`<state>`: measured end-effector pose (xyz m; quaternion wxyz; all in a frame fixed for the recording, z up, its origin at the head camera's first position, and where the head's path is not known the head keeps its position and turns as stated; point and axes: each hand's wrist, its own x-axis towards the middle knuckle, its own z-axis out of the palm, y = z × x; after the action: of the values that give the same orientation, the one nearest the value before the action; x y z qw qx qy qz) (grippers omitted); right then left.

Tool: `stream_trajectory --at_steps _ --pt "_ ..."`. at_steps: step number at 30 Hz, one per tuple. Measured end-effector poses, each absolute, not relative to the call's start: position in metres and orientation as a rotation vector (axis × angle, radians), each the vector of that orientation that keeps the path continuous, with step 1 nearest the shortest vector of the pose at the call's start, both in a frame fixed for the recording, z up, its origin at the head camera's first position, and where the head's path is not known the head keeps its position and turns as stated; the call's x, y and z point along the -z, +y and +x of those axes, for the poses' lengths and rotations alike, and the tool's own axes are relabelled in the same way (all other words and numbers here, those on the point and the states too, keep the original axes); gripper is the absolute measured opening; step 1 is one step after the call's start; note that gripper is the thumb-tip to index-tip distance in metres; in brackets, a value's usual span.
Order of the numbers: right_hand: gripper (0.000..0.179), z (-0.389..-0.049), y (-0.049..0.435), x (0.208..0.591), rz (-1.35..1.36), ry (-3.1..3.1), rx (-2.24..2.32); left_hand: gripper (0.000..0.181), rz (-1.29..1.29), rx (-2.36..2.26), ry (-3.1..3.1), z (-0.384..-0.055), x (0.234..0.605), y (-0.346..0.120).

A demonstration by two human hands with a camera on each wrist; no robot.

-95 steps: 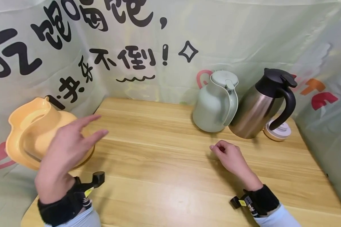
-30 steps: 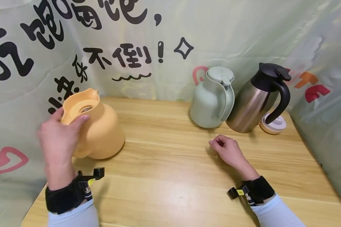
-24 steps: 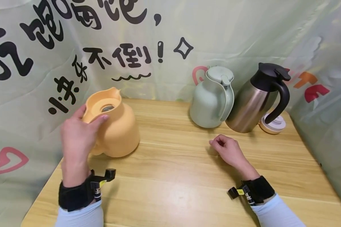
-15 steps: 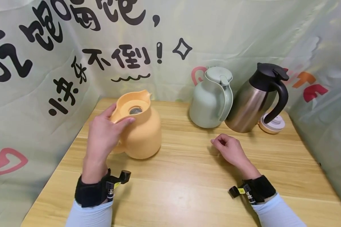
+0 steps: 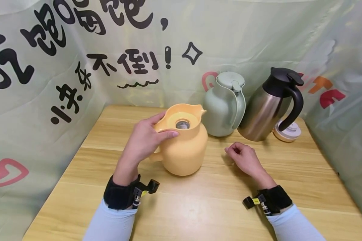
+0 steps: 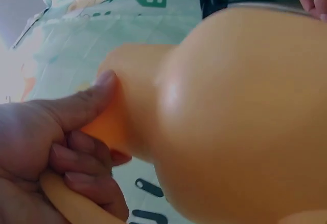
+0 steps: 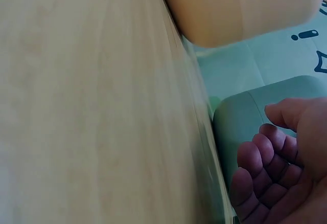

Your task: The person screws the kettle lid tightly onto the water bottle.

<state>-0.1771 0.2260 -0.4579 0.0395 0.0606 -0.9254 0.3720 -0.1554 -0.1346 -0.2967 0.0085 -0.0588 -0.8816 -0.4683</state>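
Note:
My left hand (image 5: pixel 143 140) grips an orange thermos jug (image 5: pixel 185 154) at its neck and the top of its handle. In the left wrist view the thumb presses the neck of the jug (image 6: pixel 245 106) while the other fingers curl by the handle (image 6: pixel 76 203). No lid sits on the jug; its round mouth (image 5: pixel 182 125) shows a shiny inside. It stands upright, and I cannot tell whether its base touches the table. Near the middle right, my right hand (image 5: pixel 245 159) lies loosely curled at the table, holding nothing.
Behind the right hand stand a pale green thermos jug (image 5: pixel 218 110) and a steel jug with a black top (image 5: pixel 260 110). A white and orange lid (image 5: pixel 288 131) lies beside the steel one. Printed cloth (image 5: pixel 151 90) borders the wooden table (image 5: pixel 90 180).
My left hand has taken hold of the orange jug at the far left and moved it right, to the table's middle, in front of the green jug. The right hand has stayed put.

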Motion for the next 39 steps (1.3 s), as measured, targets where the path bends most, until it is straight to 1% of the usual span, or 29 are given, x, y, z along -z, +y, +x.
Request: stream_trajectory --at_steps 7,12,15,19,21,24,28,31,34,39 --pt "0.029 -0.181 0.237 0.455 0.124 -2.807 -1.097 0.076 -0.328 1.601 -2.712 -0.164 0.302 -0.128" --pt "0.03 -0.185 0.264 0.449 0.007 -2.769 -1.04 0.071 -0.391 1.791 -2.641 -0.165 0.314 -0.139" --pt "0.031 -0.189 0.292 0.446 -0.141 -2.724 -0.987 0.066 -0.408 1.944 -2.57 -0.163 0.323 -0.146" --pt "0.035 -0.195 0.336 0.443 -0.445 -2.632 -0.929 0.061 -0.438 2.057 -2.437 -0.16 0.332 -0.146" --pt "0.043 -0.199 0.356 0.443 -0.566 -2.592 -0.925 0.06 -0.45 2.055 -2.399 -0.16 0.333 -0.143" --pt "0.065 -0.204 0.38 0.444 -0.664 -2.578 -0.946 0.06 -0.461 2.038 -2.389 -0.16 0.333 -0.14" --pt "0.101 -0.214 0.4 0.447 -0.671 -2.646 -1.019 0.059 -0.458 2.036 -2.41 -0.16 0.331 -0.139" --pt "0.118 -0.224 0.409 0.452 -0.621 -2.693 -1.088 0.059 -0.449 2.034 -2.431 -0.159 0.331 -0.141" --pt "0.122 -0.23 0.414 0.457 -0.581 -2.712 -1.132 0.059 -0.452 2.032 -2.444 -0.159 0.332 -0.143" --pt "0.12 -0.237 0.417 0.461 -0.606 -2.712 -1.157 0.059 -0.477 2.016 -2.446 -0.161 0.331 -0.143"
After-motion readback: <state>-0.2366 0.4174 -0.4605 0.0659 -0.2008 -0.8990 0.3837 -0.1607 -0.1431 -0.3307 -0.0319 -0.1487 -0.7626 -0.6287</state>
